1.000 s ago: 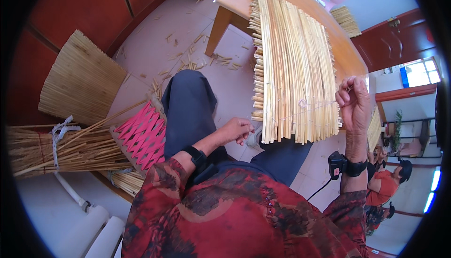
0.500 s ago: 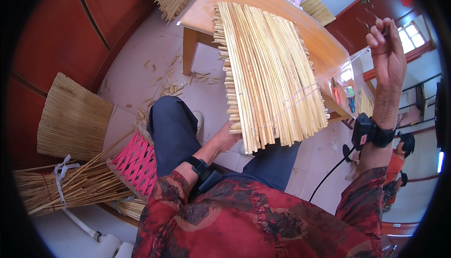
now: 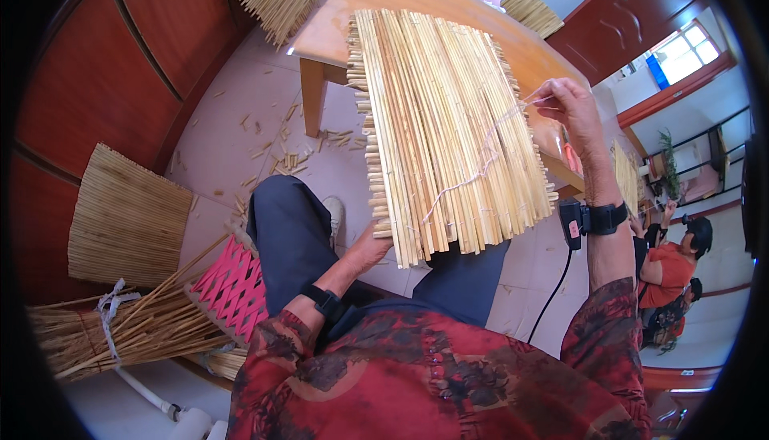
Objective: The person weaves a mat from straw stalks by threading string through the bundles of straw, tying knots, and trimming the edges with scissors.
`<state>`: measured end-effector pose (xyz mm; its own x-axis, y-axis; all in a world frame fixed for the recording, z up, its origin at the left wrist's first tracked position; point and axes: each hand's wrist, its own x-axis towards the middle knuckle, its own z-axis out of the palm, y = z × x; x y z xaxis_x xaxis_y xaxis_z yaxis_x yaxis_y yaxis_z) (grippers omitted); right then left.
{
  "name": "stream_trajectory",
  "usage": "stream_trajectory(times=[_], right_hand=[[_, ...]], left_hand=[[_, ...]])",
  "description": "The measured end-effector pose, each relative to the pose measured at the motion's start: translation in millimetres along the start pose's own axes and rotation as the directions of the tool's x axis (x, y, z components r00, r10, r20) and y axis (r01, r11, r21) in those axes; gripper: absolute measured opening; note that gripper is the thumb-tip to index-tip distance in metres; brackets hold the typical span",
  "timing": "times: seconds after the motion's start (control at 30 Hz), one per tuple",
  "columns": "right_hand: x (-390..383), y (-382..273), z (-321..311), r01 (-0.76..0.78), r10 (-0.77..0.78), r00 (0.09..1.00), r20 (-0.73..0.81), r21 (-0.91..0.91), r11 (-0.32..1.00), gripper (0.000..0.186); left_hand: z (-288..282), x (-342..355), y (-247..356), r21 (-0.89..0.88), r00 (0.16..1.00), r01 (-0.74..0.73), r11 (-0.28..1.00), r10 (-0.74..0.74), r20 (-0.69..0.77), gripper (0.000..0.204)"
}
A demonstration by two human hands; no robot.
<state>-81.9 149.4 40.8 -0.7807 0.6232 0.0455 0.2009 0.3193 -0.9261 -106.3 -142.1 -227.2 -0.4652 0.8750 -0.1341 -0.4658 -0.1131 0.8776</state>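
A mat of pale reed stalks laid side by side slants over my lap, its far part above the wooden table. My left hand grips the mat's near left edge; its fingers are partly hidden beneath the stalks. Over the mat's right side, my right hand pinches a thin white string. From those fingers the string hangs slack and runs across the stalks toward the mat's near edge. Short cross-stitches show along that near edge.
Another reed mat leans against the red cabinet at left. Beneath it lie a tied bundle of stalks and a seat with pink webbing. Cut stalk ends litter the floor. Other people sit at far right.
My right hand has come down and left from high at the right toward the mat. The string, taut before, now droops loosely over the stalks. My left hand keeps its hold.
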Motion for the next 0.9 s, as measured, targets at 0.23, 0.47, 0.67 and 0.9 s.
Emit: stream_trajectory(times=[0.23,0.47,0.67,0.9], right_hand=[[18,-21,-37,0.078,-0.077,0.997,0.011,-0.241,0.967,0.021],[-5,-22,27,0.618,-0.579,0.709,0.404,-0.751,0.234,0.021],[-92,49,102,0.835,-0.231,0.534,0.814,-0.464,0.295,0.011],[-100,73,113,0.9,-0.28,0.435,0.856,-0.42,0.115,0.003]], left_hand=[[2,3,-13,-0.076,0.999,0.05,0.996,-0.049,0.008,0.034],[2,-1,-4,-0.092,0.999,0.043,0.995,-0.046,-0.026,0.032],[6,0,0,-0.159,0.998,0.047,0.986,-0.04,0.048,0.031],[1,-4,3,-0.196,0.989,0.135,0.971,-0.12,0.084,0.037]])
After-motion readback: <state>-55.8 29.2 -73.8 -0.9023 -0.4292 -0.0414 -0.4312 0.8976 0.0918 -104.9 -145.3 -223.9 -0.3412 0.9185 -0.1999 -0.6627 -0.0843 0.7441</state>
